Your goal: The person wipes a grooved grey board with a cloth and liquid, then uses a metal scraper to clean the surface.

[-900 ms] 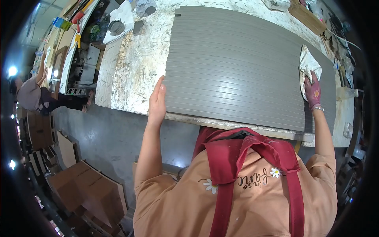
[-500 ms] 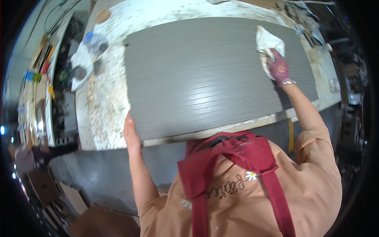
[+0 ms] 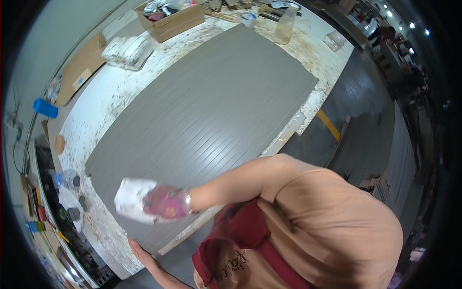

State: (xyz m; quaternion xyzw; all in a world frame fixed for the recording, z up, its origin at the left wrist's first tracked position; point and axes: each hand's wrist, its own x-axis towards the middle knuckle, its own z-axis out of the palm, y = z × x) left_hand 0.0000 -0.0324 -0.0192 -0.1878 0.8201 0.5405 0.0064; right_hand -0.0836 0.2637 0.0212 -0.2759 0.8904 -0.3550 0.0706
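A grey panel [image 3: 202, 111] with fine parallel grooves lies flat on the paint-stained white table. My right hand [image 3: 168, 202], in a purple-pink glove with a flower pattern, is closed on a crumpled white cloth [image 3: 131, 201] over the panel's left end. Motion blurs this hand and the cloth. At the panel's near left corner, my left hand [image 3: 137, 248] is bare and rests against the edge with fingers stretched out; its fingertips are small and partly hidden.
Beyond the panel stand a cardboard box [image 3: 175, 24] of odds and ends, a white wrapped bundle [image 3: 127, 52], a glass bottle [image 3: 286, 24] and a clear jar [image 3: 333, 41]. A plastic bottle [image 3: 70, 179] sits left. Stacked grey boards [image 3: 365, 144] lie at right.
My right hand has swept the cloth from the panel's right end to its left end. My left hand stays at the near left corner. The view has turned.
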